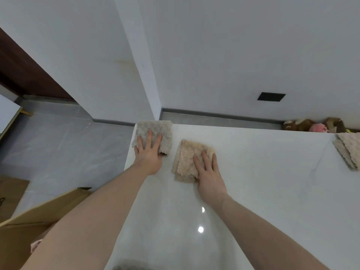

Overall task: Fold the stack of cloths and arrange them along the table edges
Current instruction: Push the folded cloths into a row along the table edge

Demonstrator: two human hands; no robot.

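A folded grey cloth (153, 131) lies at the far left corner of the white table (253, 182). My left hand (149, 152) rests flat on its near half with straight, spread fingers. A folded beige cloth (187, 158) lies just to its right, a little nearer to me. My right hand (209, 174) presses flat on that cloth's right side. A stack of several unfolded beige cloths (348, 151) sits at the table's far right edge, partly cut off by the frame.
Cardboard boxes (25, 221) stand on the floor left of the table. Plush toys (315, 125) lie behind the table's far edge at the right. A white wall corner rises right behind the grey cloth. A dark object (130, 266) shows at the bottom edge.
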